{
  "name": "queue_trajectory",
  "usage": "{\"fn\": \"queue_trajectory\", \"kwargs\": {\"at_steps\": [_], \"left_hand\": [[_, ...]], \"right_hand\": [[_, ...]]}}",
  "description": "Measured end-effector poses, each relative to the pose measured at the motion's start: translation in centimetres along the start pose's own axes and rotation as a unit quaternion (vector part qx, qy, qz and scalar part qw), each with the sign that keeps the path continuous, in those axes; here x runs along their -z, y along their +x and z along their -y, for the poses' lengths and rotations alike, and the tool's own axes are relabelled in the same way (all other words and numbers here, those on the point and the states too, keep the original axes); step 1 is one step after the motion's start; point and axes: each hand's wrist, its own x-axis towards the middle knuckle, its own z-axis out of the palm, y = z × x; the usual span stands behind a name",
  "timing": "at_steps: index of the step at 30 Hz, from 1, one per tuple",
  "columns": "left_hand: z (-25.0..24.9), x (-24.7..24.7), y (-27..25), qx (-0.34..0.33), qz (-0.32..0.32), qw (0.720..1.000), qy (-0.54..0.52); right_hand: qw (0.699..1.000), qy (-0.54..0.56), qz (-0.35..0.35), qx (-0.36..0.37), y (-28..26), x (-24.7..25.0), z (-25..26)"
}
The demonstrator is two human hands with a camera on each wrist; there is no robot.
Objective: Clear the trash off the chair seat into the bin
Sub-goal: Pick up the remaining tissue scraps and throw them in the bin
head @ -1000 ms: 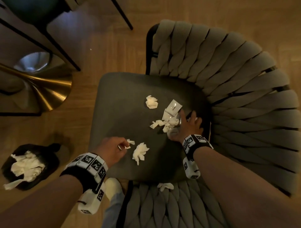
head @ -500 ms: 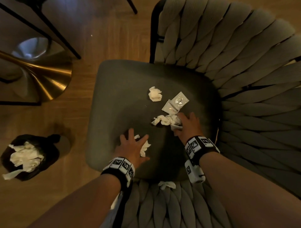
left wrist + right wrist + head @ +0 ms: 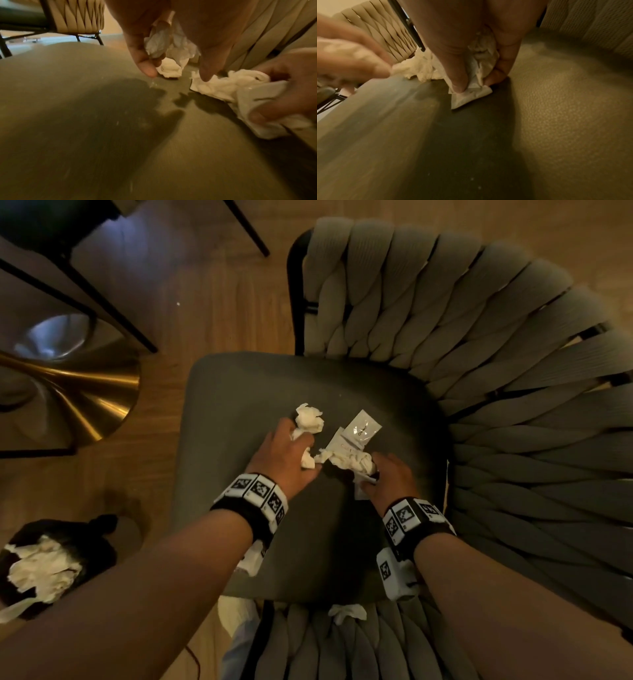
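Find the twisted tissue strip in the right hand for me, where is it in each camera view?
Head: twisted tissue strip at centre, between the hands.
Left wrist: strip at right, running into the right hand.
Right wrist: strip left of centre, trailing from the fingers.
Shared landmark: dark chair seat beneath it.

Two hands (image 3: 286, 455), two sachets (image 3: 363, 429), one bin (image 3: 99, 529).

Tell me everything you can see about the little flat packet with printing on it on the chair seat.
The packet is a small, flat, pale square sachet, glossy like plastic or foil, with dark print too small to read. It lies flat and tilted on the dark seat, toward the woven backrest, overlapping a second pale packet beside it. Neither hand touches it; crumpled tissue lies just in front.
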Motion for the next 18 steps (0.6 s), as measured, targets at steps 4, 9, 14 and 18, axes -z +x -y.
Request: {"fn": "queue_trajectory", "kwargs": {"at_steps": [4,9,14,18], "left_hand": [[-0.8,0.2,4.0,0.014,0.034,0.998,0.052],[-1.6,-2.3,5.9,-0.008,0.060,0.993,0.106],[-0.9,-2.9,6.5,-0.008,0.042,0.998,0.050],[-0.2,-1.6,5.4,0.002,0.035,0.999,-0.004]], "right_hand": [[1.000,-0.003,0.015,-0.011,0.2,0.3,-0.5],[0.999,-0.001,0.037,-0.019,0.8,0.7,-0.4],[0.998,0.017,0.046,-0.048,1.8,1.5,-0.4],[0.995,0.047,0.039,-0.080,2.0,3.0,-0.6]]}}
